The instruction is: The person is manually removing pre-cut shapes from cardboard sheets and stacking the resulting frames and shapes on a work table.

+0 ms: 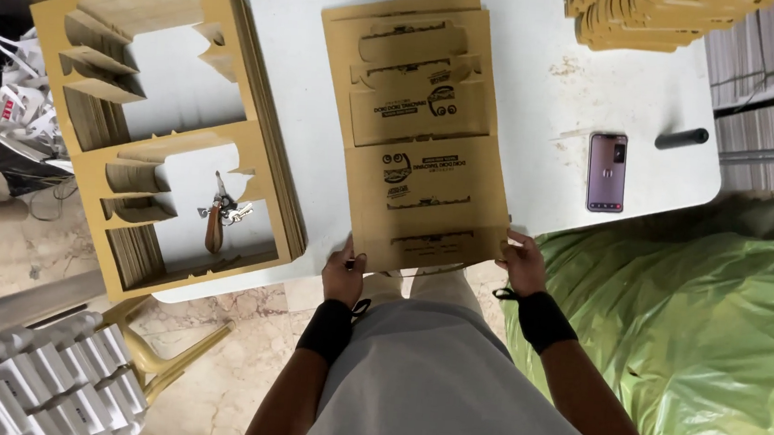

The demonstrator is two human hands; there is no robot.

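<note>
Two hands hold one stack of brown die-cut cardboard sheets (pixel 422 128) by its near edge. The left hand (pixel 344 277) has its grip closed on the stack's near left corner, at about 7 o'clock of the stack, thumb on top and fingers tucked under. The right hand (pixel 521 263) has its grip closed on the near right corner, at about 5 o'clock, fingers curled over the edge. Both wrists wear a black wristband, two in all, and both forearms reach up from the bottom of the view, elbows spread out to either side of the grey-clad body.

The stack lies flat on the white worktop (pixel 545 83), running from the hands toward 12 o'clock, its near edge hanging just past the worktop's near rim. How many sheets it holds cannot be told.

At 9 o'clock of the stack lies one pile of cardboard frames (pixel 87 166) with cut-out windows; in the nearer window rests one bunch of keys (pixel 219 213). At 3 o'clock lie one phone (pixel 606 171), screen lit, and just beyond it one short black cylinder (pixel 682 138). At 1 o'clock, on the far corner, sits another pile of cardboard pieces (pixel 642 17). At 4 o'clock, beside the worktop, spreads one green plastic sheet (pixel 708 344).
</note>
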